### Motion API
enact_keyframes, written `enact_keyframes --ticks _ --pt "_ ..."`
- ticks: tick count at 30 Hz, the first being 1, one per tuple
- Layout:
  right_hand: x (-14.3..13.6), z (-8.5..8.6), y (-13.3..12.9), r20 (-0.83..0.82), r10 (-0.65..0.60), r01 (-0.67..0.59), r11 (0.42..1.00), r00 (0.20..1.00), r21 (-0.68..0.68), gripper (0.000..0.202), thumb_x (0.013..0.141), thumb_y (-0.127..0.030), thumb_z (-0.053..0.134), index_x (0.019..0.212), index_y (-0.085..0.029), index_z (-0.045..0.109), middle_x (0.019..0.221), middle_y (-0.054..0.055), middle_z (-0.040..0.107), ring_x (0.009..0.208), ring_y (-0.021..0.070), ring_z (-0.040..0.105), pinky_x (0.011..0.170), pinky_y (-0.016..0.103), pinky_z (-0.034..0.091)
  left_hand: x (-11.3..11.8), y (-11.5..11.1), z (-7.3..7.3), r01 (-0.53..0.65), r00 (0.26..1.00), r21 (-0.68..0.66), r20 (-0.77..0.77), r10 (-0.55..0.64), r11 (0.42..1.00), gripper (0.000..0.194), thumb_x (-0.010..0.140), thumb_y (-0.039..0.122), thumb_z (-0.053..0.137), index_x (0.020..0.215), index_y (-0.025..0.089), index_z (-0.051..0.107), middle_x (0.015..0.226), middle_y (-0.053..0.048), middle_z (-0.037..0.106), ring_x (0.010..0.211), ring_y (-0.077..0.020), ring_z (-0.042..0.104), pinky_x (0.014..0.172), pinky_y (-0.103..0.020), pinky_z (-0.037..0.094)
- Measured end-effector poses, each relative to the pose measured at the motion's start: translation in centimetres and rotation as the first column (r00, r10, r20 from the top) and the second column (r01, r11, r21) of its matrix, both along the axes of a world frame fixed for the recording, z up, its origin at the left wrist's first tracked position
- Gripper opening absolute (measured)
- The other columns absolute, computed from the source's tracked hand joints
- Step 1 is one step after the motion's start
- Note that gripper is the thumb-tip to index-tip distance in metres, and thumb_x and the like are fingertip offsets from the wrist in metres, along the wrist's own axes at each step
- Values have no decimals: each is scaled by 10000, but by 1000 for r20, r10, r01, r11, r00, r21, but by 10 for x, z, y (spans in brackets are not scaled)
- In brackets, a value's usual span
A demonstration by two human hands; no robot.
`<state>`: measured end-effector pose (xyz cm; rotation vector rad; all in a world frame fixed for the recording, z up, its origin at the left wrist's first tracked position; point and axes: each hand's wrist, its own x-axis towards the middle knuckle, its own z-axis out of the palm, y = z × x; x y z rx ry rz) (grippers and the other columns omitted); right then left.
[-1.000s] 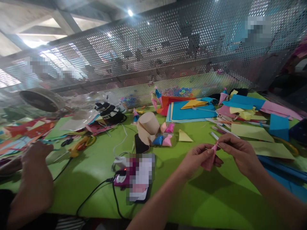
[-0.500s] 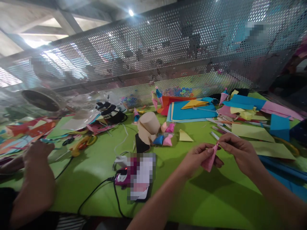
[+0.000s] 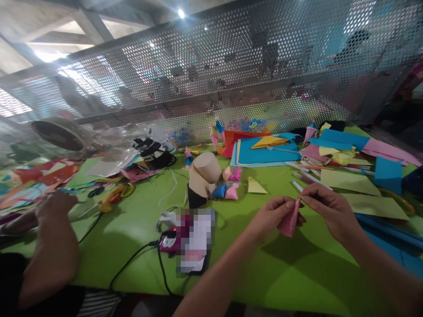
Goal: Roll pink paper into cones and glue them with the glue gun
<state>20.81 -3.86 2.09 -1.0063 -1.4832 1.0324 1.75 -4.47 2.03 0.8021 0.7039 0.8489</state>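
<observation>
Between my hands, above the green table, is a small pink paper cone, its point upward. My left hand is closed around the cone's side, thumb in front. With thumb and forefinger, my right hand pinches at the cone's narrow tip; any small piece held there is too small to make out. A pale yellow paper triangle lies beyond my left hand. Small blue, pink and peach packets sit beside a beige roll. Finished-looking pink and blue cones stand at the back.
A phone and a purple power adapter with black cables lie left of my forearm. At far left, a co-worker's hand works near an orange glue gun. Coloured sheets and pens spread behind; a perforated metal screen borders the table.
My hands and the pink cone stay nearly in place, with only tiny finger shifts. The view has tilted slightly, and the co-worker's hand at the left has moved a little.
</observation>
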Motion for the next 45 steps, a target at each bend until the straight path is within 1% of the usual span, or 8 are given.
enact_keyframes --ticks 5,9,13,18,22,25,31,45 --pt "-2 2 -3 34 30 -31 999 999 15 141 919 -388 704 869 -257 717 844 43 607 795 205 566 664 333 498 -1 3 -7 55 995 -48 81 -51 997 489 744 511 848 943 98 679 796 -113 740 699 -186 718 726 -296 571" --pt "-1 1 -3 74 59 -63 997 996 52 102 934 -355 695 899 -261 716 874 36 619 830 200 570 686 328 487 -1 4 -9 75 988 -99 141 -60 992 464 705 476 876 883 98 674 762 -92 720 656 -166 705 683 -263 565" --pt "-1 1 -4 75 91 -95 994 993 62 72 949 -320 683 905 -275 719 888 36 623 840 200 578 695 331 485 -1 3 -9 69 986 -120 161 -49 990 422 685 420 881 861 93 679 782 -77 704 652 -161 699 688 -270 566" --pt "-1 -1 -4 90 108 -115 990 990 80 58 949 -308 682 914 -282 720 911 38 631 858 210 593 707 342 489 -1 3 -9 79 987 -111 147 -62 991 395 673 394 875 851 101 678 779 -66 686 647 -160 683 700 -290 565" --pt "-1 -2 -4 94 109 -116 991 990 73 60 947 -317 682 919 -276 716 894 28 631 839 202 590 711 337 480 -1 3 -7 76 991 -104 120 -63 992 412 661 415 880 838 101 681 755 -64 683 640 -154 678 683 -274 554" --pt "-1 -2 -4 101 109 -117 990 989 79 65 953 -315 677 914 -274 707 891 23 624 838 196 582 718 334 466 -2 3 -5 69 993 -81 97 -61 994 416 669 435 877 830 107 678 746 -68 691 637 -158 678 678 -277 554" --pt "-2 -1 -5 85 113 -119 991 990 61 77 959 -317 667 910 -270 703 870 14 602 788 180 564 691 332 452 -3 1 -3 61 997 -13 50 -60 998 400 709 447 855 834 110 678 766 -79 701 672 -171 688 723 -306 566" --pt "-3 -1 -5 121 92 -102 992 988 72 100 963 -327 661 896 -261 698 859 13 611 786 179 568 689 335 454 -4 1 1 43 999 -3 17 -43 999 441 638 444 894 822 127 651 750 -60 689 663 -175 682 701 -312 552"
